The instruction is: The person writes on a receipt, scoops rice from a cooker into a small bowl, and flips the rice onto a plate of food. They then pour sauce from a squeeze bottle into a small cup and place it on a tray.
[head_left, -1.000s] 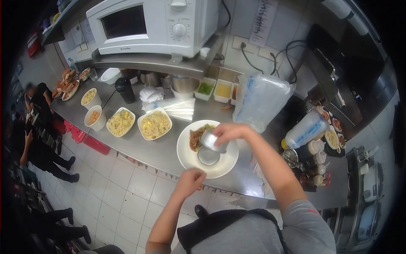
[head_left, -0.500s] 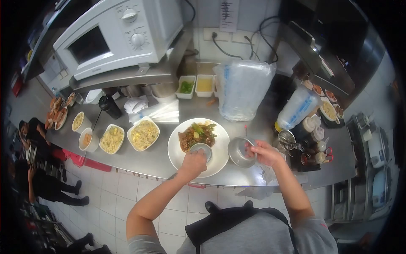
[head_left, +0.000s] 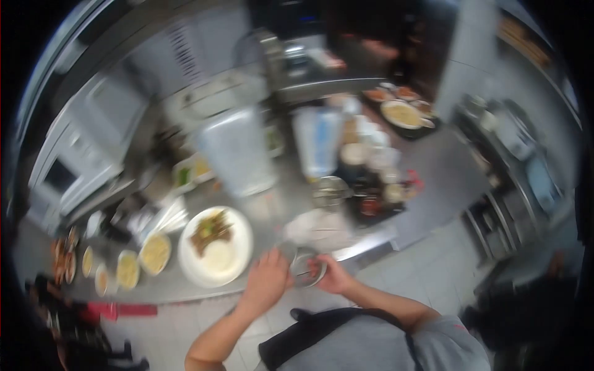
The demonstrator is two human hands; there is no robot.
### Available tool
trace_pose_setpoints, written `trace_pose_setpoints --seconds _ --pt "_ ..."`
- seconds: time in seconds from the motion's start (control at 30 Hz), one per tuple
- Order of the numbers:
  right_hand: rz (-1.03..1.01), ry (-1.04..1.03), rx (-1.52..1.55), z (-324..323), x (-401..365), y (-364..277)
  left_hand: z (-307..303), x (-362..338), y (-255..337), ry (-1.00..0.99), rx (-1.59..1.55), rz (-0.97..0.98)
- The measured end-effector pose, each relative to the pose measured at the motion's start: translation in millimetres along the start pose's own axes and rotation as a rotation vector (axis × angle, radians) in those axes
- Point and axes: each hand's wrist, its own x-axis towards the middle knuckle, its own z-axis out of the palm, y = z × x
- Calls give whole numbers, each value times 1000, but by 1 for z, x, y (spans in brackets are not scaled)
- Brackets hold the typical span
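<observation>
Blurred by motion, my left hand (head_left: pixel 267 281) is closed around a small metal cup (head_left: pixel 286 250), right of the plate. Close beside it, my right hand (head_left: pixel 334 275) grips a clear-looking metal bowl (head_left: pixel 307 267) by its side, with fingers seen at its rim. Left of my hands is a large white plate (head_left: pixel 187 260). On it lie a brown stir-fried dish with green pieces (head_left: pixel 211 233) and a rounded white mound (head_left: pixel 219 255) that looks like rice.
Tubs of yellow fried rice (head_left: pixel 155 253) line the counter at left, below a white microwave (head_left: pixel 80 148). Stacked plastic bags (head_left: pixel 238 151) stand behind. Sauce bottles (head_left: pixel 371 148) and a metal container (head_left: pixel 330 191) are at right. A person (head_left: pixel 526 309) in dark clothes stands at lower right.
My left hand has lifted the metal cup off the plate, exposing the white mound. Both hands are now close together, right of the plate. The view has swung to the right.
</observation>
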Motion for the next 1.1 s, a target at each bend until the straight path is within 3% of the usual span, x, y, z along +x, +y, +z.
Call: trace_pose_setpoints --seconds 0.13,0.2,0.23,0.3,0.33,0.37,0.4,0.47,0.53,0.73,0.8,0.97,1.1 --pt "-135 24 -50 -13 -85 -40 67 25 105 -85 -2 202" --pt "-207 62 -37 -43 -134 -61 94 45 153 -275 -181 137" --pt "-240 91 -36 -60 -158 -75 111 57 177 -267 -179 164" --pt "-301 54 -23 -100 -203 -97 142 76 224 -458 -406 308" --pt "-341 22 -8 -109 -227 -109 149 86 246 -471 -401 344" --pt "-383 165 8 -116 -254 -120 155 99 268 -402 -482 483" --pt "-418 179 10 -128 -274 -131 157 112 290 -327 -571 616" --pt "-666 191 60 -157 -309 -143 147 138 327 -318 -599 683" --pt "-677 260 99 -174 -346 -160 143 163 350 -328 -767 687" --pt "-908 428 117 -235 -416 -239 187 242 386 -488 -847 755" --pt "-914 491 149 -261 -428 -277 199 272 396 -552 -839 685" --pt "-777 637 81 -291 -433 -398 236 360 419 -498 -834 583" --pt "-694 422 24 -314 -434 -507 241 443 444 -449 -885 541"
